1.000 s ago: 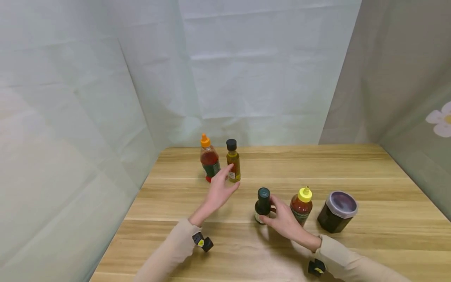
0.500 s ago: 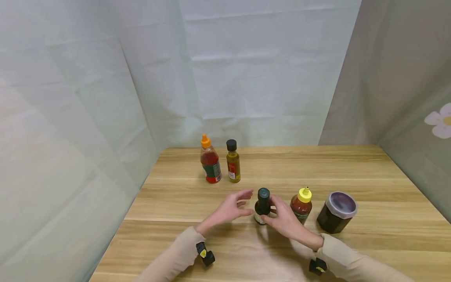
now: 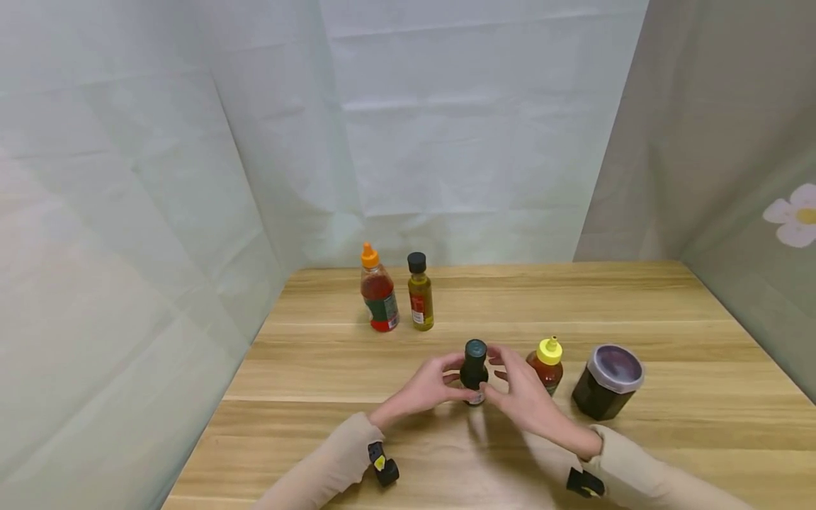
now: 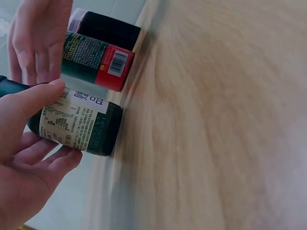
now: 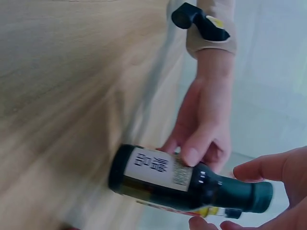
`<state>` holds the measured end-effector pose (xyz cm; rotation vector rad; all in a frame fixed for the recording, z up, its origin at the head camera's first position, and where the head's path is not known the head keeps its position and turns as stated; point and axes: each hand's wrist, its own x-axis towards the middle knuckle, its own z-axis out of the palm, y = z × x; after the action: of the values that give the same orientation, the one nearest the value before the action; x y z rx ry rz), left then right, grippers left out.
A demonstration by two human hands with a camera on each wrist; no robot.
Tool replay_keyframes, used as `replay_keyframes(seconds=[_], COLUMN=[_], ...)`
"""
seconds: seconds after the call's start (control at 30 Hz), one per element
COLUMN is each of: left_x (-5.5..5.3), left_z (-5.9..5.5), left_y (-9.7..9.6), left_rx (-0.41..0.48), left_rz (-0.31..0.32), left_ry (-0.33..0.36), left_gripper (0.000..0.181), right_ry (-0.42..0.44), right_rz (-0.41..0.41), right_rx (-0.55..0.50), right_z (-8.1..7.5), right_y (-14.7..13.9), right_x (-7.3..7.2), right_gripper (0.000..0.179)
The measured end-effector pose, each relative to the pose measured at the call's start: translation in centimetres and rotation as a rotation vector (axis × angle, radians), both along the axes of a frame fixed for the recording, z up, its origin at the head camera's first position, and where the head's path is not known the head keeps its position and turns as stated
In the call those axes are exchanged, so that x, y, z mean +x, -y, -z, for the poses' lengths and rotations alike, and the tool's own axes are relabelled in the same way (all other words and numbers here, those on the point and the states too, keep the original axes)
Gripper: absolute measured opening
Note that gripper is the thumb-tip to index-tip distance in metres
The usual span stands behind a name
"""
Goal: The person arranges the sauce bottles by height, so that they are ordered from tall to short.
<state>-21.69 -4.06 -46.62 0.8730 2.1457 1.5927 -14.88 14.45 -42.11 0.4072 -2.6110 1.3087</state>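
A small dark bottle [image 3: 474,372] with a green-black cap and a pale label stands upright on the table between my two hands. My left hand [image 3: 435,386] grips it from the left; in the left wrist view, the thumb [image 4: 45,93] lies on the label and curled fingers go round the other side. Close on its right, my right hand [image 3: 524,393] has its fingers spread around the neck, and gaps show between them and the bottle. Behind that hand, partly hidden, is a red sauce bottle [image 3: 547,368] with a yellow nozzle cap.
A dark jar [image 3: 608,382] with a translucent lid stands at the right. Farther back on the left are a red sauce bottle with an orange cap [image 3: 380,297] and a slim oil bottle [image 3: 421,301] with a black cap. Cloth curtains [image 3: 472,142] border the wooden table [image 3: 306,368].
My left hand has come from near the oil bottle, moving right and toward me, and now grips the dark bottle. My right hand has loosened from it and shifted slightly right.
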Motion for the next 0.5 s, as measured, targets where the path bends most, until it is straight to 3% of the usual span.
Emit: replay_keyframes(seconds=[0.27, 0.5], left_x=[-0.1, -0.3], left_z=[0.0, 0.1], left_y=[0.0, 0.0], left_rx=[-0.043, -0.067], left_rz=[-0.014, -0.013], left_ry=[-0.025, -0.044], left_gripper=[0.055, 0.055], right_ry=[-0.182, -0.502], right_rz=[-0.019, -0.064], right_rx=[0.017, -0.142], right_z=[-1.9, -3.3], right_y=[-1.1, -3.1], right_x=[1.1, 1.2], right_gripper=[0.06, 0.063])
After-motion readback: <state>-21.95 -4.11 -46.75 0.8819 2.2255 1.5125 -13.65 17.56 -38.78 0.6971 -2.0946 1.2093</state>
